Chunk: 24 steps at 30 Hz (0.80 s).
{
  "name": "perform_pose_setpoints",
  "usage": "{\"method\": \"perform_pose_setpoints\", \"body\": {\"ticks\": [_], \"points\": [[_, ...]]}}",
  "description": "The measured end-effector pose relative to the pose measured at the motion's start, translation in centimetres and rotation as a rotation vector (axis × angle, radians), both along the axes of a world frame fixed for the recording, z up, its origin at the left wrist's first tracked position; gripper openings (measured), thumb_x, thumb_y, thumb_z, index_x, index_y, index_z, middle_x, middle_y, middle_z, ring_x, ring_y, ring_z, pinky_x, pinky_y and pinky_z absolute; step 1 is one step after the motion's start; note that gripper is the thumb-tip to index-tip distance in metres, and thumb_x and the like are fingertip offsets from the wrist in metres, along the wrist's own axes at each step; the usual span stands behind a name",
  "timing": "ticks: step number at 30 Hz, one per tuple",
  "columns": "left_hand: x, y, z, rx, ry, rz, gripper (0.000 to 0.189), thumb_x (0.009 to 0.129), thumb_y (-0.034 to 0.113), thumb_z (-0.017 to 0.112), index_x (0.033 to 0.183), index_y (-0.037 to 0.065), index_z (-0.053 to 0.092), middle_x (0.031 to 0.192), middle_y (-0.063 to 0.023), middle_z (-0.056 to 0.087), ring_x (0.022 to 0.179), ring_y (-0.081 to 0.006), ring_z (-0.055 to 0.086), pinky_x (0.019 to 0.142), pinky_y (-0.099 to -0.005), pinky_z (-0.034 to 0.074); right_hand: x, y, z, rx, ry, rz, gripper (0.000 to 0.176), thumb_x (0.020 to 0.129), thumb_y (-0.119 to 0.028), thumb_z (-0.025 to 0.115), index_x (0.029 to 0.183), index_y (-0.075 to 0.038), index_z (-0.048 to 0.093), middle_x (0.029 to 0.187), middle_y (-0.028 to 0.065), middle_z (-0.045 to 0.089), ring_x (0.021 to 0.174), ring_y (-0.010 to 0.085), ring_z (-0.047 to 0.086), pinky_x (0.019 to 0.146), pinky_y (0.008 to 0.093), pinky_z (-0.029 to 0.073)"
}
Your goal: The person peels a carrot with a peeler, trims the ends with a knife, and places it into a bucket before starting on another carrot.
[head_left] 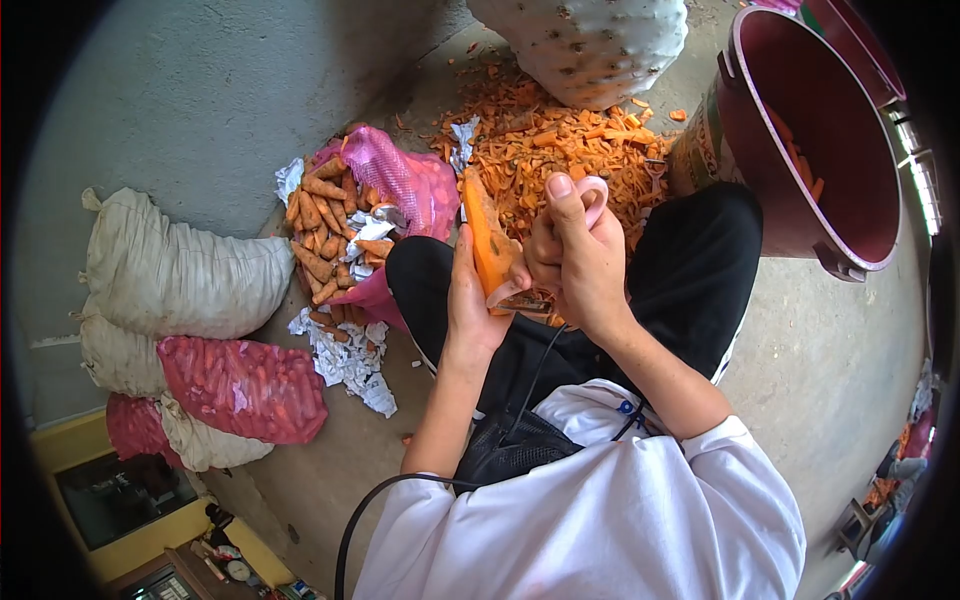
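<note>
My left hand (470,300) is closed around the lower part of a large carrot (484,225). The carrot points up and away from me, mostly bright orange with a darker patch on its side. In my right hand (580,262) is a peeler (596,194) with a pink handle, its loop showing above the fingers. The peeler's metal blade (532,302) lies at the carrot's near end, close to my left palm. Both hands are above my lap, between my bent knees.
Orange peelings (545,150) cover the floor ahead, beside a pale sack (590,45). Unpeeled carrots (322,225) spill from a pink mesh bag (400,175) among torn paper (350,365). A maroon tub (745,130) holding carrots stands right; stacked white sacks (185,265) and a red mesh sack (245,390) lie left.
</note>
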<state>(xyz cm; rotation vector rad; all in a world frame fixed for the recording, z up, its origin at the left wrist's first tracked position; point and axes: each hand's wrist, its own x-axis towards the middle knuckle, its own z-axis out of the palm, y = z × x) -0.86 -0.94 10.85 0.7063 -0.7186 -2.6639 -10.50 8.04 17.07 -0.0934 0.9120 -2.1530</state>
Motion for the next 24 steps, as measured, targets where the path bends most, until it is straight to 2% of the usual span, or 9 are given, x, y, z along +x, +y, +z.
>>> {"method": "perform_pose_setpoints", "body": {"ticks": [4,8,10,13,14,17,21,24], "points": [[-0.3,0.2,0.2,-0.007,-0.064,0.056,0.042,0.098,0.046,0.032,0.111,0.011,0.05,0.076,-0.0044,0.059,0.059,-0.0138,0.058,0.057,-0.0263,0.052,0.1,-0.2,-0.5,-0.005,0.033,-0.006,0.041,0.095,-0.037,0.048,0.068,-0.013,0.028,0.049,-0.0028,0.025,0.037,0.008,0.026,0.039,0.0277,0.038],[-0.1,0.2,-0.5,0.075,0.014,0.023,0.042,0.098,0.045,0.031,0.111,0.011,0.05,0.077,-0.0045,0.06,0.065,-0.0152,0.059,0.064,-0.0295,0.052,0.0,-0.3,-1.0,-0.059,-0.039,0.004,0.034,0.093,-0.033,0.055,0.077,-0.011,0.035,0.053,-0.002,0.034,0.039,0.0064,0.033,0.035,0.0254,0.039],[0.0,0.9,-0.8,0.088,0.042,0.044,0.042,0.099,0.045,0.03,0.112,0.01,0.05,0.08,-0.0045,0.06,0.07,-0.0154,0.06,0.069,-0.0309,0.052,0.1,-0.6,-1.1,0.02,-0.07,-0.073,0.034,0.093,-0.033,0.055,0.077,-0.011,0.035,0.053,-0.0024,0.034,0.038,0.0062,0.033,0.035,0.0252,0.039],[-0.7,2.4,0.6,-0.09,-0.07,0.254,0.042,0.099,0.044,0.029,0.11,0.008,0.049,0.085,-0.0046,0.059,0.077,-0.0153,0.06,0.075,-0.0321,0.052,-0.2,-0.8,-1.8,0.037,-0.099,-0.155,0.033,0.093,-0.033,0.055,0.077,-0.011,0.036,0.053,-0.0027,0.035,0.036,0.0059,0.033,0.036,0.0245,0.039],[-0.6,2.2,0.4,-0.132,-0.052,0.219,0.042,0.099,0.044,0.029,0.11,0.008,0.049,0.087,-0.0045,0.059,0.078,-0.0149,0.06,0.076,-0.0316,0.052,-0.3,-0.8,-2.0,0.028,-0.107,-0.175,0.033,0.093,-0.033,0.055,0.078,-0.011,0.036,0.053,-0.0028,0.036,0.036,0.0057,0.033,0.036,0.0243,0.038],[0.4,1.8,-1.1,-0.229,-0.071,0.159,0.041,0.1,0.042,0.029,0.109,0.007,0.049,0.09,-0.0039,0.057,0.081,-0.0132,0.059,0.08,-0.0292,0.051,-1.0,-1.0,-2.0,0.098,-0.005,0.046,0.032,0.092,-0.034,0.056,0.078,-0.011,0.039,0.054,-0.0025,0.037,0.037,0.0052,0.035,0.036,0.0232,0.038],[0.6,1.9,-1.0,-0.161,-0.118,0.126,0.038,0.1,0.04,0.03,0.108,0.008,0.05,0.089,-0.0023,0.056,0.083,-0.0129,0.059,0.081,-0.0295,0.05,-1.3,-1.4,-1.4,0.168,0.069,0.22,0.034,0.092,-0.036,0.056,0.078,-0.01,0.04,0.057,-0.0031,0.039,0.041,0.0044,0.035,0.036,0.0223,0.038],[0.7,2.0,-0.8,-0.239,-0.076,0.095,0.035,0.1,0.037,0.03,0.104,0.01,0.051,0.087,0.0007,0.054,0.086,-0.0154,0.059,0.079,-0.0341,0.05,-1.8,-1.9,-2.3,0.139,0.024,0.17,0.033,0.092,-0.036,0.055,0.077,-0.01,0.041,0.057,-0.0034,0.038,0.041,0.0043,0.035,0.036,0.0225,0.038]]}}
